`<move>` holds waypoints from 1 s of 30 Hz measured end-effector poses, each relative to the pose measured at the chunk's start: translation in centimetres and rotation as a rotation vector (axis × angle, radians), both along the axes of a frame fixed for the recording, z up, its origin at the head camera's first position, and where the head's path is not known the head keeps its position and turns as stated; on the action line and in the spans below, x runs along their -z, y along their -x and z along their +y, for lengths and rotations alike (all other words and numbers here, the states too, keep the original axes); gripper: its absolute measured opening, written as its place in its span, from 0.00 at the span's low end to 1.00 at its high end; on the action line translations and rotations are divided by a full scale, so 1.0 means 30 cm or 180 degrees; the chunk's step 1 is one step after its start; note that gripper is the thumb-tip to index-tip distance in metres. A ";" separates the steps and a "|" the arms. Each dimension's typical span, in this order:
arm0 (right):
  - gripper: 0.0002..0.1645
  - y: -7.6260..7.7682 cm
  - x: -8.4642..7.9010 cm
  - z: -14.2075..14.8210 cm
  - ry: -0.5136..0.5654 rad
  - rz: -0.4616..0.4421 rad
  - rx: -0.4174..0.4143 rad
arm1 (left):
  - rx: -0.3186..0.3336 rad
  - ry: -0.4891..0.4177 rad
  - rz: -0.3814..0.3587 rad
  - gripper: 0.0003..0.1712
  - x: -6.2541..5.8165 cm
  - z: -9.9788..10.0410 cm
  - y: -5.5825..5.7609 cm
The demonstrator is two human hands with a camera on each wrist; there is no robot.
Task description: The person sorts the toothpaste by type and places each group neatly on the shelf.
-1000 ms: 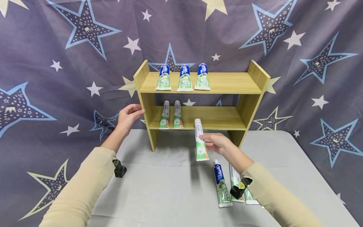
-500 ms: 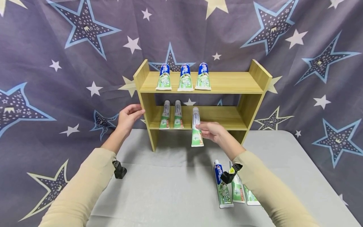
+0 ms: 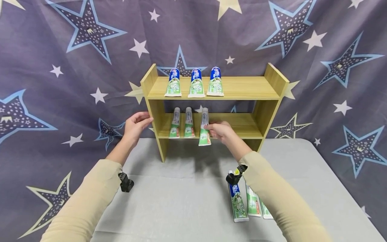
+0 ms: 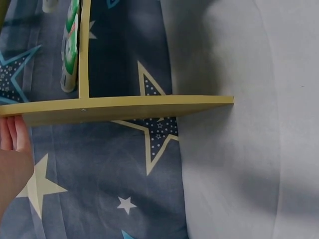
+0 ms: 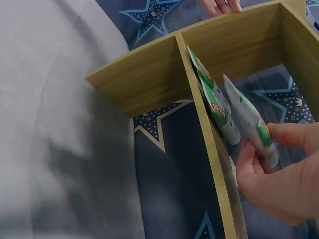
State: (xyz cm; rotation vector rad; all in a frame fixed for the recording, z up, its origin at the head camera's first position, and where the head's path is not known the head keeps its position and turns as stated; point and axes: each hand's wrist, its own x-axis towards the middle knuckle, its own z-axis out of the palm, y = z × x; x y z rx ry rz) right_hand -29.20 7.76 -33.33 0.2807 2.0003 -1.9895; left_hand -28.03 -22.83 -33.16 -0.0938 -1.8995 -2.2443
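My right hand (image 3: pixel 222 130) pinches a white and green toothpaste tube (image 3: pixel 205 129) between thumb and fingers at the front of the middle shelf. In the right wrist view this tube (image 5: pixel 249 117) is tilted off the board, its cap end by my fingers. Two matching tubes (image 3: pixel 176 124) lie to its left on that shelf. My left hand (image 3: pixel 136 127) touches the outer side of the wooden shelf unit (image 3: pixel 153 117); in the left wrist view its extended fingers (image 4: pixel 20 134) meet the side panel.
Several blue and green toothpaste tubes (image 3: pixel 196 84) lie on the top shelf. On the grey tabletop (image 3: pixel 169 201), more tubes (image 3: pixel 238 205) lie at the right, partly hidden by my right sleeve. A star-patterned cloth (image 3: pixel 242 40) hangs behind.
My right hand has carried the toothpaste tube up and left, from in front of the unit to the middle shelf beside the other two. The left hand stays at the side panel.
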 end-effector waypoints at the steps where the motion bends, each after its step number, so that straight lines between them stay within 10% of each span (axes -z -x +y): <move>1: 0.29 0.006 0.000 -0.004 -0.0063 0.0009 0.0043 | -0.0002 0.0009 -0.0012 0.12 0.001 0.000 -0.001; 30: 0.19 0.077 0.091 -0.063 -0.1590 0.1186 0.0374 | 0.0037 -0.0054 -0.0033 0.12 0.003 -0.002 0.005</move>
